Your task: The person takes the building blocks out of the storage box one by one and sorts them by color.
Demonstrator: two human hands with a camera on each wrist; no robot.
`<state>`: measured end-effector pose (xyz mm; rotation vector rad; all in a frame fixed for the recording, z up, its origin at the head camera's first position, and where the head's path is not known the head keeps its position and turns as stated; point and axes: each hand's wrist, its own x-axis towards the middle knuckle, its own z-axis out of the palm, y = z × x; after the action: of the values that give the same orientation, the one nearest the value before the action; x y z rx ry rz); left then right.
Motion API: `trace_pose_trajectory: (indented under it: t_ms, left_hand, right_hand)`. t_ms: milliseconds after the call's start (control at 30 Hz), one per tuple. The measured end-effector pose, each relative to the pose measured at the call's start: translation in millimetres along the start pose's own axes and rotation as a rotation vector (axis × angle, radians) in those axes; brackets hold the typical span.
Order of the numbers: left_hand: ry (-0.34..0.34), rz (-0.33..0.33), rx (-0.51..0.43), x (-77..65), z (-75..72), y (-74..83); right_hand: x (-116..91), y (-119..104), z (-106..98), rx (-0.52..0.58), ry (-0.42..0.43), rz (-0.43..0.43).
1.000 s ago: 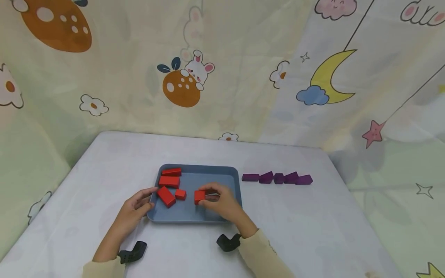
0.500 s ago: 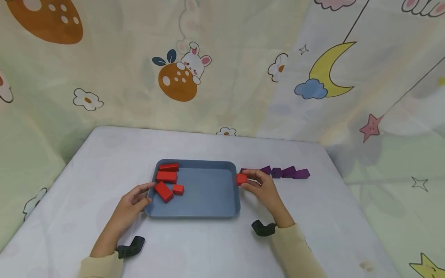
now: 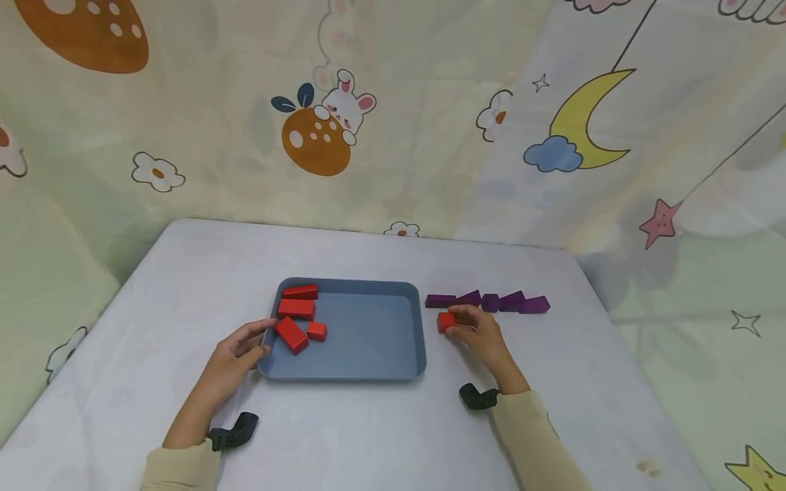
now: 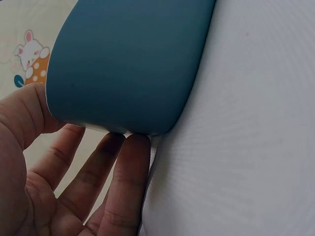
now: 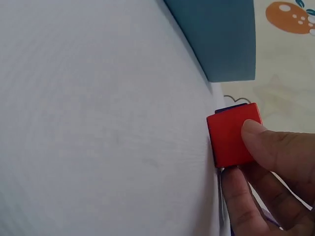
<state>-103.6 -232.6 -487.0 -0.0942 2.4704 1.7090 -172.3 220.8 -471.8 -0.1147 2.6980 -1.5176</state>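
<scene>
My right hand (image 3: 485,335) pinches a small red cube (image 3: 446,322) between thumb and fingers. In the head view the cube is right of the tray, just in front of a row of purple blocks (image 3: 490,303). The right wrist view shows the thumb on the cube's red face (image 5: 231,140); whether it touches the table cannot be told. My left hand (image 3: 227,361) holds the left edge of a blue-grey tray (image 3: 350,379), thumb at the rim and fingertips against the outer wall (image 4: 123,73). Several red blocks (image 3: 297,309) lie in the tray's left part, one a small cube (image 3: 316,331).
The tray and blocks stand on a table with a white cloth (image 3: 344,436). A printed curtain (image 3: 417,136) hangs behind and at both sides. Black wrist devices (image 3: 235,431) are worn on both wrists.
My right hand has carried the red cube from above the tray, over its right edge, to in front of the purple row. My left hand has stayed at the tray's left edge.
</scene>
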Motion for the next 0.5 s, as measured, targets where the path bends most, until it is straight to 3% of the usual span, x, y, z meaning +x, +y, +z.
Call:
trace_pose_trajectory:
  t_ms: [233, 500]
  left_hand:
    - [0.002, -0.007, -0.005, -1.3, 0.5, -0.2]
    - [0.002, -0.003, -0.008, -0.1, -1.2, -0.9]
  right_hand:
    - [-2, -7, -3, -0.016, 0.031, 0.062]
    - [-9, -36, 5, 0.027, 0.087, -0.042]
